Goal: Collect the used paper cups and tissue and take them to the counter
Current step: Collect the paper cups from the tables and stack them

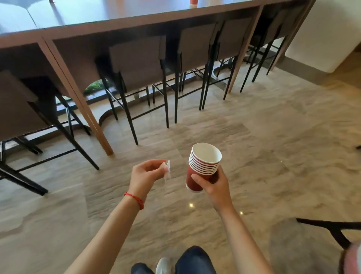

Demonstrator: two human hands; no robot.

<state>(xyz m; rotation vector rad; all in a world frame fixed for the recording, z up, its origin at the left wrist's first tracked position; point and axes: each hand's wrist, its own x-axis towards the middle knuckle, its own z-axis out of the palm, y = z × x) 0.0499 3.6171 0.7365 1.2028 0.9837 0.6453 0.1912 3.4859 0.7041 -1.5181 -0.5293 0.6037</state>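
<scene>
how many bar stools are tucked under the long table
5 at least partly visible: one at the far left, one left of centre, one at centre, one just right of it and one at the far right. More may be hidden outside the frame.

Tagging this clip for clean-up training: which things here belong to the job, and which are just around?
Job: stack of red paper cups held by right hand; tissue pinched by left hand; another red cup on the long table.
Around: stools; floor.
</scene>
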